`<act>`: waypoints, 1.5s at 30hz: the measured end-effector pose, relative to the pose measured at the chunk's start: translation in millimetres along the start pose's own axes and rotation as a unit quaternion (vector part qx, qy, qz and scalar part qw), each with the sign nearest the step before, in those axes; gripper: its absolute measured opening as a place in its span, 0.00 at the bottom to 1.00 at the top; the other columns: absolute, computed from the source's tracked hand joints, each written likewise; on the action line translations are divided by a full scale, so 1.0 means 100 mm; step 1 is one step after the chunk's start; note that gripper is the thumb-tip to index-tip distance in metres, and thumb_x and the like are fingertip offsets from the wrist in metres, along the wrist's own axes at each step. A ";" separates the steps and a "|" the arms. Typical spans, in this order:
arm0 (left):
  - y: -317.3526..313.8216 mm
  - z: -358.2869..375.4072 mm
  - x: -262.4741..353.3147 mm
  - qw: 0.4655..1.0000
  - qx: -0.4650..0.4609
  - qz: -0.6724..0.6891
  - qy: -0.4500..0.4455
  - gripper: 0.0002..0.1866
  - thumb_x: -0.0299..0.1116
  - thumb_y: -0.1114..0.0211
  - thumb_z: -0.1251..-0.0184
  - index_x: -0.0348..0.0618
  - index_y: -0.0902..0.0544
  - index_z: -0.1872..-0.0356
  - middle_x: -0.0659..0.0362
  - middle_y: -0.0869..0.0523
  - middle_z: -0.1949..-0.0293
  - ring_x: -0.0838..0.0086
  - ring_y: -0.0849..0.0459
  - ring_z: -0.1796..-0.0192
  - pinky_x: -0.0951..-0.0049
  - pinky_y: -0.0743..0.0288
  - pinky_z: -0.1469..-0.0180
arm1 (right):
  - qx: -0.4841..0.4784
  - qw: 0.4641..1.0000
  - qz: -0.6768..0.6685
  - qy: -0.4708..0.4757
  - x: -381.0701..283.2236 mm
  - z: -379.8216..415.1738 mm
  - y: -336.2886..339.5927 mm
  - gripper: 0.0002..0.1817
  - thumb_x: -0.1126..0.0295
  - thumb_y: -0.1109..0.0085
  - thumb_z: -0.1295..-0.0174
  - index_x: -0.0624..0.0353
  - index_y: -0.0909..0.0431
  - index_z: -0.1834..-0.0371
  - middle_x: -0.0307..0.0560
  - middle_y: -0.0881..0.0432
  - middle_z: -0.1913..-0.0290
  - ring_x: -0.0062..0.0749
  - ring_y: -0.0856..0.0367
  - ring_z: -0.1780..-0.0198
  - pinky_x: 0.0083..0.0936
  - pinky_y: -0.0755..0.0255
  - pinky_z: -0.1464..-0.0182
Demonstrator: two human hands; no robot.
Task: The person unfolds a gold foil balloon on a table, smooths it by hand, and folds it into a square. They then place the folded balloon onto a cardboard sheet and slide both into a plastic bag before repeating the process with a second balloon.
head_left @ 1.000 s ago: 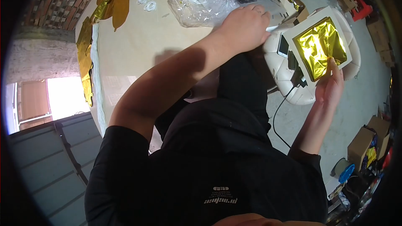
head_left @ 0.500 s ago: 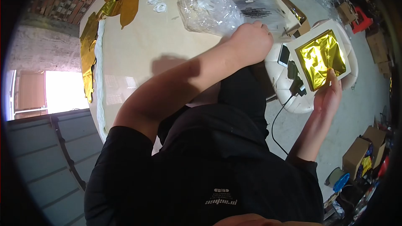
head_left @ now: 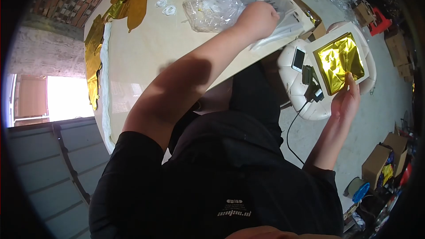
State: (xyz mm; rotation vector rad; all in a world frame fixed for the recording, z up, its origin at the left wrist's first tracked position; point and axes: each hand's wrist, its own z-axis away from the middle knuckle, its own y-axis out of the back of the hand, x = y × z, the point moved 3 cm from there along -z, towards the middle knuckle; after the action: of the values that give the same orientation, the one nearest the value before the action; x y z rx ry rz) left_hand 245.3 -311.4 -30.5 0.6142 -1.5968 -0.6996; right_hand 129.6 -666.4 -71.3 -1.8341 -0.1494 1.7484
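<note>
My left hand [head_left: 259, 20] is closed in a fist above flat clear plastic bags [head_left: 290, 23] at the table's right edge. Its fingertips are turned away, so whatever it may hold is hidden. Beside it lies a crumpled clear plastic bag [head_left: 210, 9] with small pale pieces in it. At the right, my right hand [head_left: 347, 99] grips the lower edge of a folded gold foil sheet [head_left: 338, 59], one finger on top of it. A white square board [head_left: 364, 81] lies under the foil, on a white padded stool [head_left: 316, 111].
A phone [head_left: 298, 59] and a dark device with a cable [head_left: 310, 79] rest on the stool. Gold foil shapes [head_left: 133, 6] and white rings [head_left: 168, 9] lie on the table [head_left: 146, 53]. Cardboard boxes [head_left: 376, 161] and a spool [head_left: 356, 189] stand on the floor.
My left hand has moved left and slightly up, away from the table's edge, and the flat plastic bags beneath it have shifted. My right hand stays on the gold foil.
</note>
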 end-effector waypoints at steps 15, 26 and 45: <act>1.61 0.20 0.69 0.925 0.334 0.036 -0.176 0.08 0.31 0.23 0.33 0.37 0.10 0.63 0.45 0.07 0.65 0.52 0.07 0.60 0.56 0.15 0.56 | -0.003 1.000 -0.010 -0.005 -0.06 0.18 -0.24 0.20 0.68 0.37 0.18 0.65 0.22 0.29 0.48 0.14 0.34 0.37 0.17 0.30 0.39 0.21 0.25; 0.05 -0.14 0.58 0.936 0.080 -0.211 -0.269 0.08 0.33 0.28 0.34 0.41 0.05 0.60 0.43 0.05 0.59 0.46 0.05 0.53 0.49 0.10 0.48 | -0.003 1.000 -0.007 -0.014 -0.07 0.36 -0.31 0.19 0.67 0.37 0.18 0.63 0.21 0.30 0.47 0.14 0.34 0.35 0.18 0.29 0.39 0.23 0.24; 1.09 0.26 0.47 0.984 0.132 -0.026 -0.115 0.12 0.40 0.26 0.28 0.41 0.05 0.58 0.47 0.05 0.60 0.54 0.06 0.58 0.55 0.13 0.51 | -0.011 0.999 -0.021 -0.046 -0.07 0.44 -0.33 0.20 0.67 0.38 0.17 0.64 0.22 0.28 0.49 0.13 0.35 0.38 0.15 0.32 0.41 0.18 0.27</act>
State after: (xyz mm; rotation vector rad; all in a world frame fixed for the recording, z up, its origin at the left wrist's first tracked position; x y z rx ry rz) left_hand 213.3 -269.5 79.1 0.7927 -1.9136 -0.6183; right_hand 97.9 -628.0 -47.4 -1.7547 -0.2424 1.8086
